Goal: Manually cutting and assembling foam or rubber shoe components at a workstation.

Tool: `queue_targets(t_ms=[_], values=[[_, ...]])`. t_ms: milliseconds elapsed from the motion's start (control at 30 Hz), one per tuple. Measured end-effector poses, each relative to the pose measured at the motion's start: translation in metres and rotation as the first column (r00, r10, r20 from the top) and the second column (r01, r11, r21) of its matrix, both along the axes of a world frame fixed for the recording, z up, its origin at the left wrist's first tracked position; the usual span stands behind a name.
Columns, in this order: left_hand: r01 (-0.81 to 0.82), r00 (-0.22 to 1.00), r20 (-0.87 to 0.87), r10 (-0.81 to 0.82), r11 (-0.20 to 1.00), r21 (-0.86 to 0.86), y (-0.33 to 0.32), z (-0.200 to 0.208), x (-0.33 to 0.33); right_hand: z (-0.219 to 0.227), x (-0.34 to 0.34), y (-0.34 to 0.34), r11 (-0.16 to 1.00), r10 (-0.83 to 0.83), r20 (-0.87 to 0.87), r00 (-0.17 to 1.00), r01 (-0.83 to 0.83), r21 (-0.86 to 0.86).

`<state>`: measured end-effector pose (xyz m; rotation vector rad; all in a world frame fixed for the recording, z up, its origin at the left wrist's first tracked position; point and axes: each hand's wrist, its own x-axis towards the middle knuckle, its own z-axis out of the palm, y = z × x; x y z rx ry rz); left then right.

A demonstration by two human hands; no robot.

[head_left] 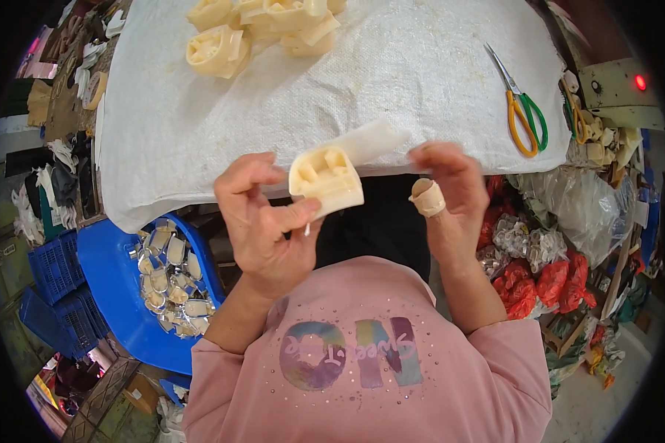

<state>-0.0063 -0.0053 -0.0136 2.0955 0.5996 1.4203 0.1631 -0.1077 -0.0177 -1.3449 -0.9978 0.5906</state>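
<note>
Just past the table's near edge, my left hand [262, 229] grips a cream plastic part [336, 193], hollow with inner ribs, between thumb and fingers. From the part's upper side a blurred, whitish translucent strip [373, 142] sticks out to the right. My right hand [462, 203] is up beside it, fingers bent and apart from the thumb, and nothing shows in its grasp. A tan cover [427, 198] sits over the right thumb tip. Several similar cream parts [218, 52] lie in a cluster on the far left of the white-covered table [414, 81].
Scissors [524, 114] with yellow and green handles rest on the table's right side. At lower left, a blue tub [118, 295] holds many shiny and cream pieces. Red plastic bags [554, 284] and clear bags [569, 199] crowd the right. Blue crates [55, 269] stand far left.
</note>
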Motion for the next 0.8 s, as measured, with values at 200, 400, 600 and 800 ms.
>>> queue_targets(t_ms=[200, 400, 600, 800], values=[[0.367, 0.925, 0.132, -0.355, 0.926, -0.082, -0.008, -0.008, 0.005, -0.01, -0.025, -0.001, 0.997, 0.052, -0.69, 0.721, -0.077, -0.006], [0.321, 0.931, -0.196, -0.309, 0.946, 0.034, -0.01, -0.001, 0.006, -0.014, -0.018, -0.014, 0.988, 0.151, -0.665, 0.732, -0.135, 0.076], [0.26, 0.92, -0.322, -0.224, 0.963, 0.073, -0.015, 0.002, 0.011, -0.006, -0.015, -0.014, 0.977, 0.124, -0.49, 0.863, -0.192, -0.09], [0.235, 0.886, -0.432, -0.171, 0.967, 0.098, -0.02, 0.006, 0.014, -0.003, -0.015, -0.01, 0.972, 0.114, -0.437, 0.892, -0.191, -0.135]])
